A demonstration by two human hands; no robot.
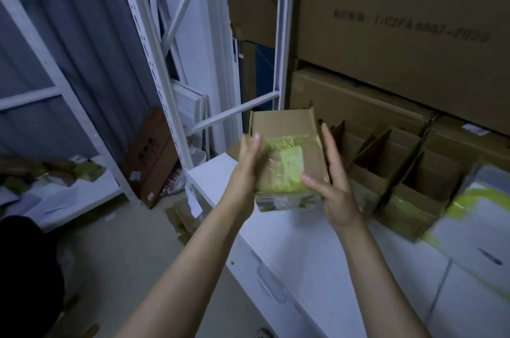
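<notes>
Storeroom racking (154,61), white shelf (303,249) beneath taped box (287,150), cartons (400,67) behind.

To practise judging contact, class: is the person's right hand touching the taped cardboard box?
Touching. In the head view the right hand lays its thumb on the taped cardboard box.

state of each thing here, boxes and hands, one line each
small box, closed, yellow tape across top, held between both hands
left hand, fingers straight, pressing the box's left side
right hand, fingers straight on its right side, thumb on top
open boxes, flaps up, on the white shelf
large cartons, closed, stacked
</notes>
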